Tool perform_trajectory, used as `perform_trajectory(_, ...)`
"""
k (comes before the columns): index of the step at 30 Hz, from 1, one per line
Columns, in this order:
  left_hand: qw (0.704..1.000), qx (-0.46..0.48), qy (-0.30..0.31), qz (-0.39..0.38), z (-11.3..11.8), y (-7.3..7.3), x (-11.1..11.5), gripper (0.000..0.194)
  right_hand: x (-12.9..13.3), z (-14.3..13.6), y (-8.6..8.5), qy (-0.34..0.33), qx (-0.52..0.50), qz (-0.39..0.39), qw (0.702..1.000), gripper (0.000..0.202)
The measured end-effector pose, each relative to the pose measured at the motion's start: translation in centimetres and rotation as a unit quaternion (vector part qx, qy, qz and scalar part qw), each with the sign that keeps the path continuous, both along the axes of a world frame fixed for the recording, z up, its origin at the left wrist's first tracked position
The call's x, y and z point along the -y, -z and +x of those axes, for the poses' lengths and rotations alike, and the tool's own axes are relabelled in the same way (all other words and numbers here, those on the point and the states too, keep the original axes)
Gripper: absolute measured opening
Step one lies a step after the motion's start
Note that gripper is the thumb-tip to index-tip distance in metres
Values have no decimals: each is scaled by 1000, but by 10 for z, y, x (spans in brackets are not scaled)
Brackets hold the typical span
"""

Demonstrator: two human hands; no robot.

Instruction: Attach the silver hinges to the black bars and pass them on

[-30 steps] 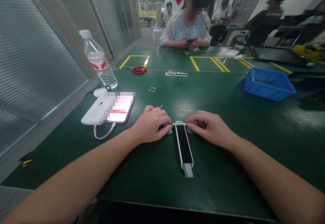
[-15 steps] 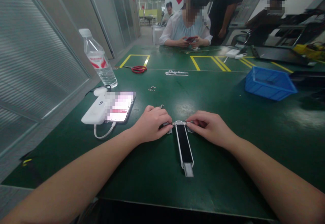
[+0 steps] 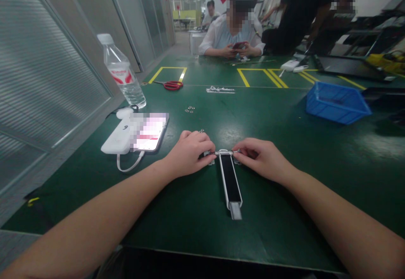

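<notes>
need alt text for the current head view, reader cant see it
A person's left hand and right hand pinch opposite ends of a thin metal bar across the far end of a white-edged black strip on a green table. A lit phone and water bottle are at left, a blue bin at right.

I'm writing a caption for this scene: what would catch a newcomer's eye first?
Probably the left hand and right hand, near the centre, pinching at either end of a metal rod across the far end of a black-and-white strip. Next, the blue bin toward the right, and the water bottle at left.
</notes>
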State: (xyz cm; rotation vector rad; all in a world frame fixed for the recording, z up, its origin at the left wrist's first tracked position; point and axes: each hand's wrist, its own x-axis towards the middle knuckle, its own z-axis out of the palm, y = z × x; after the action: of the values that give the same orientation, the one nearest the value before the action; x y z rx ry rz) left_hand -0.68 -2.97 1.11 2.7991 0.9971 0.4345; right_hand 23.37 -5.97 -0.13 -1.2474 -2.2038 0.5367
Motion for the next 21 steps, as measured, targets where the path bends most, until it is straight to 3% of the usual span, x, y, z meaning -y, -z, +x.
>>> perform_trajectory(14, 1000, 7, -8, 12, -1, -3, 1, 15, 1, 0, -4, -10, 22, -4, 1000, 17)
perform_trajectory(21, 989, 47, -132, 35, -3, -1, -5, 28, 2, 2, -4, 27, 9, 17, 999, 22)
